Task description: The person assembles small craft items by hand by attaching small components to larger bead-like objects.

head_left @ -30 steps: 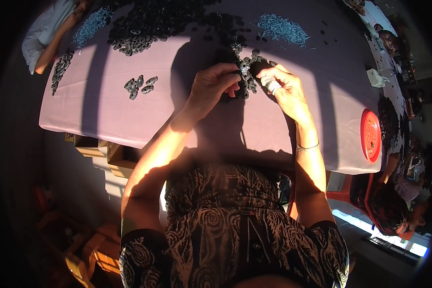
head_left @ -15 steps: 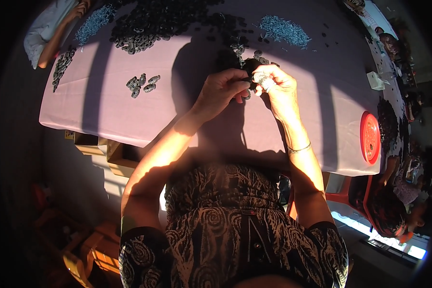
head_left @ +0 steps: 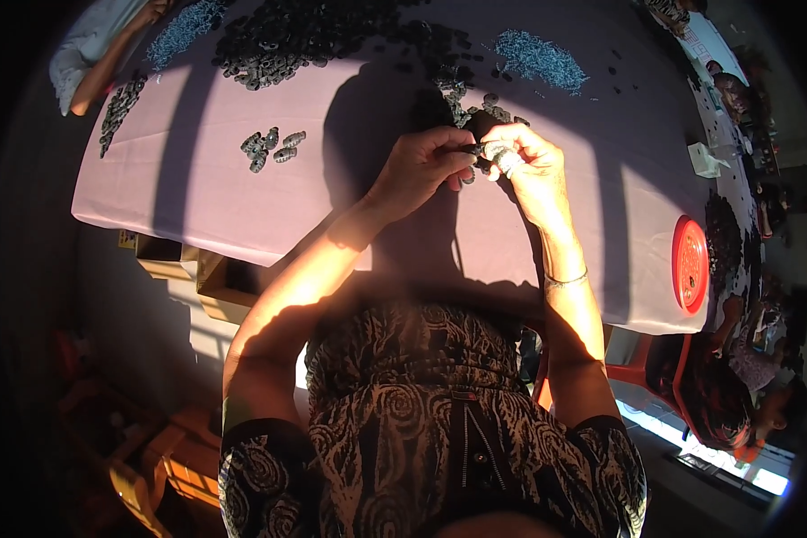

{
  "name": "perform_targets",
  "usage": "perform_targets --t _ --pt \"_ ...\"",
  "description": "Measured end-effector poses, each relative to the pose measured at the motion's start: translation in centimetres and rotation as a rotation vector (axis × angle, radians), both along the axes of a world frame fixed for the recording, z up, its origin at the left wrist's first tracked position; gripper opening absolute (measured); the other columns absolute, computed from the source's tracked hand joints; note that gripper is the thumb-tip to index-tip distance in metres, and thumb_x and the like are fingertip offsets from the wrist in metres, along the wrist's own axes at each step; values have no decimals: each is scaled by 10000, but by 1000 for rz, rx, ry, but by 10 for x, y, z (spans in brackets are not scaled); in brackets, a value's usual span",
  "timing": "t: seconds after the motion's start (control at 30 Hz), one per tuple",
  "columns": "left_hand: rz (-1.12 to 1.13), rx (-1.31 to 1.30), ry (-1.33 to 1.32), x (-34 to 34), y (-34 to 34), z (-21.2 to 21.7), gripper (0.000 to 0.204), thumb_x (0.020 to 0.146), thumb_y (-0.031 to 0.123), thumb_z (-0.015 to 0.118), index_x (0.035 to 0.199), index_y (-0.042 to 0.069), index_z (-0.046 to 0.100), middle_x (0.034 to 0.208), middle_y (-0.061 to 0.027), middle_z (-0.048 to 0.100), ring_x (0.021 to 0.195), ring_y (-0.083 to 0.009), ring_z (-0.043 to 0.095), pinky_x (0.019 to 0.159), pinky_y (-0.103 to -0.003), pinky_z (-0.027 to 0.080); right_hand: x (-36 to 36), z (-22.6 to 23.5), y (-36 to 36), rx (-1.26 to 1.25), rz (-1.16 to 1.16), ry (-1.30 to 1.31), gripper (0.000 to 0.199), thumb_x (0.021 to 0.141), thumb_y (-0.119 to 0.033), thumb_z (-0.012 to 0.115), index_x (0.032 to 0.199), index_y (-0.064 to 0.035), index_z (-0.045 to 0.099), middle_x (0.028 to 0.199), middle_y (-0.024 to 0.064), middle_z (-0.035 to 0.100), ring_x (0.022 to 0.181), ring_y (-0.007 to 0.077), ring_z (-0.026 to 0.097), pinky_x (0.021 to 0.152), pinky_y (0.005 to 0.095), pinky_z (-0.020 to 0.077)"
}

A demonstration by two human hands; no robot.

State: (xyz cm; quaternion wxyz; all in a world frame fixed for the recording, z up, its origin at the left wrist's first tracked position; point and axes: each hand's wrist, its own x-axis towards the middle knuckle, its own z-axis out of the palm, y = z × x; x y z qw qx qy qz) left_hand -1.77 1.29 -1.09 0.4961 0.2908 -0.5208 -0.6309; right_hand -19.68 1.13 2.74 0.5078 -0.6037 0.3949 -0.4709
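Note:
Both my hands meet above the far middle of the cloth-covered table. The fingers of my left hand are pinched on a small black part, whose exact kind I cannot make out. My right hand is closed at the other side of that part, with something pale around its fingertips. Just beyond the fingers lies a loose cluster of black ribbed pieces. To the left, a small group of dark, ribbed oval pieces rests in sunlight.
A large heap of black pieces covers the far side. Piles of small blue bits lie at far right and far left. A red dish sits near the right edge. Another person's arm is at far left.
My hands have shifted very slightly in the picture, along with the table. They stay together, fingers pinched around the small black part.

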Motion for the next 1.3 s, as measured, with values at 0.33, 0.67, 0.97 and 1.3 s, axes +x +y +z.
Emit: perform_targets --t 0.33,0.67,0.97,1.3 --pt "-7 -3 -16 -1 1 1 172 896 27 601 1058 -32 609 777 -49 622 656 -87 572 640 -230 494 1 3 4 -109 -12 102 122 834 69 537 869 -24 609 700 -55 516 629 21 457 555 184 394" --pt "-2 -16 -19 -1 1 0 178 900 29 600 1062 -41 620 765 -45 620 662 -87 577 650 -233 499 -2 7 2 -146 19 298 51 843 -22 560 825 -62 532 651 -50 434 611 49 389 541 223 350" --pt "4 -81 -25 -2 0 -6 167 876 11 620 1028 -57 624 741 -60 640 649 -93 604 608 -226 515 -9 6 -6 -249 88 431 92 786 11 537 818 -68 501 632 -27 425 584 77 384 524 250 356" --pt "66 -93 -84 -4 5 -3 138 876 22 621 997 -44 635 752 -70 657 652 -97 632 612 -224 538 1 10 4 -337 5 519 195 733 97 494 847 -60 477 645 56 438 588 146 422 550 273 407"
